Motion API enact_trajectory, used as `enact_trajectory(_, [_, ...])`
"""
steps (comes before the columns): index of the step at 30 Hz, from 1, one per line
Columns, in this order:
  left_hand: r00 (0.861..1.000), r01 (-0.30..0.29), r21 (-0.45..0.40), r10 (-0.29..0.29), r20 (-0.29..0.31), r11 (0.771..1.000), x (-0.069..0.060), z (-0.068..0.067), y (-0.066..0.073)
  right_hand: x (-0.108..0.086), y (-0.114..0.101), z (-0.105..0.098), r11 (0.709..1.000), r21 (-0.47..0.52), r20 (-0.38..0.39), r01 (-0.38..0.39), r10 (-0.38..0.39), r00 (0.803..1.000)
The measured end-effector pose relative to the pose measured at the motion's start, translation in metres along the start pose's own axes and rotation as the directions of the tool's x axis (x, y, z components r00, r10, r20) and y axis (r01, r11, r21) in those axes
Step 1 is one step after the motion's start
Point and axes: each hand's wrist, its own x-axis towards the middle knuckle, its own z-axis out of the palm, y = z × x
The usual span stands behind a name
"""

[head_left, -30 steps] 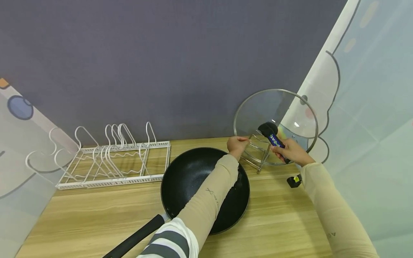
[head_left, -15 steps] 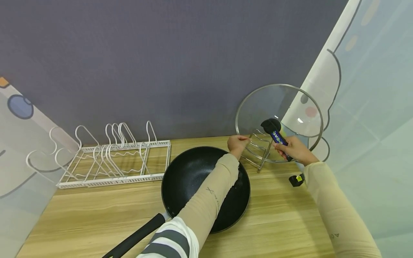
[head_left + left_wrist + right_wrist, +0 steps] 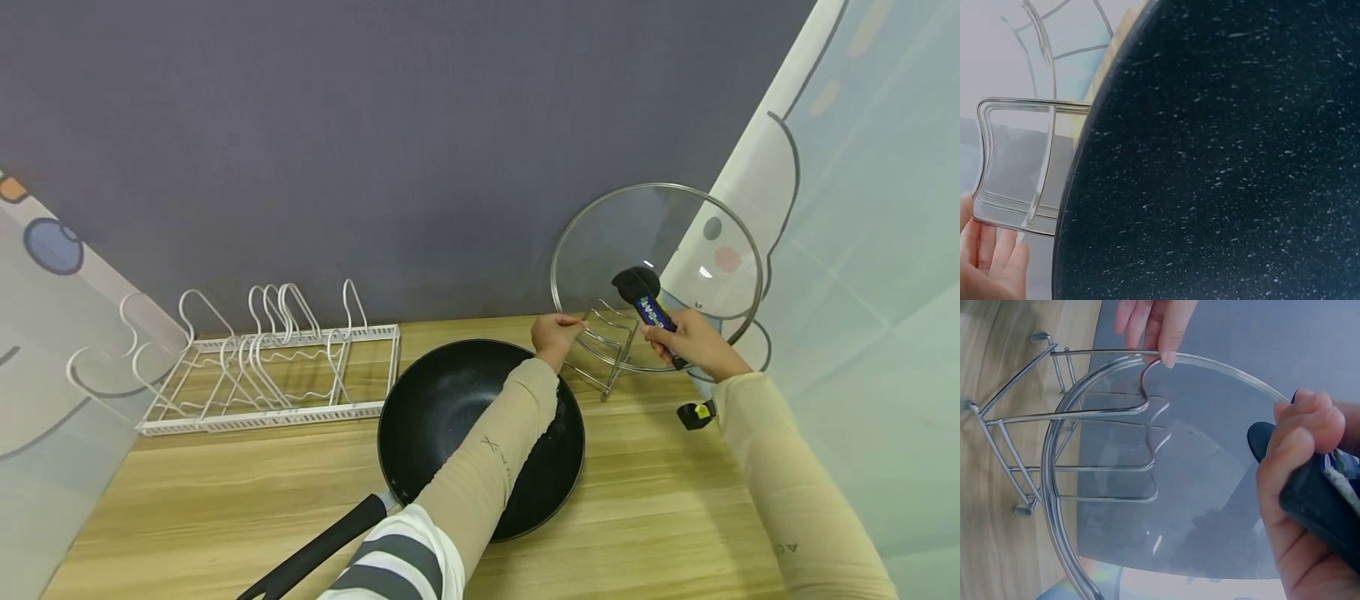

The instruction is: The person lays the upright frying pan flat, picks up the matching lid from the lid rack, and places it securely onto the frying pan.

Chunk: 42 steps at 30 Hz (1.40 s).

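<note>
My right hand (image 3: pixel 696 343) grips the black handle (image 3: pixel 651 310) of a large glass pot lid (image 3: pixel 678 229). The lid stands on edge, its steel rim (image 3: pixel 1054 487) by the wires of a small metal lid rack (image 3: pixel 617 354). Whether the rim touches the rack I cannot tell. My left hand (image 3: pixel 555 336) pinches the rack's wire top at its left side; thumb and fingers (image 3: pixel 1172 328) meet the wire in the right wrist view. Under my left forearm lies a black wok (image 3: pixel 442 408), its long handle (image 3: pixel 322 542) pointing to the near left.
A white wire dish rack (image 3: pixel 270 367) with upright loops stands at the left on the wooden table (image 3: pixel 247 475). A small black object with a yellow label (image 3: pixel 696 415) is by my right wrist. A grey wall (image 3: pixel 450 167) rises behind, and a printed curtain (image 3: pixel 862 292) hangs at the right.
My right hand has moved slightly up and to the right, bringing the lid with it. The left hand keeps its hold on the lid rack, and the wok stays in place.
</note>
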Motion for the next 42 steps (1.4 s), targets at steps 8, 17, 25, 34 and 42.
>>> enact_trajectory(8, [1.0, 0.002, -0.027, -0.002, -0.002, 1.0, 0.0, 0.003, 0.0, -0.002, -0.006, -0.004, 0.999, 0.033, -0.002, 0.038, -0.038, 0.999])
enact_trajectory(17, [1.0, -0.013, -0.015, 0.013, -0.021, 1.0, 0.0, 0.002, 0.0, -0.002, -0.015, -0.009, 0.997, 0.08, -0.017, 0.007, -0.005, 1.0])
enact_trajectory(25, [1.0, -0.016, -0.041, 0.015, -0.018, 0.999, 0.001, 0.001, 0.0, 0.0, -0.022, -0.011, 0.999, 0.028, -0.047, 0.041, -0.039, 0.998])
enact_trajectory(34, [0.999, -0.04, -0.04, 0.04, -0.017, 0.998, -0.002, -0.001, -0.002, 0.002, -0.025, -0.013, 0.998, -0.019, -0.076, 0.064, -0.065, 0.995])
enact_trajectory(42, [1.0, -0.016, -0.042, 0.015, -0.014, 0.999, -0.002, 0.001, -0.002, 0.003, -0.03, -0.016, 0.996, -0.023, -0.087, 0.083, -0.085, 0.993])
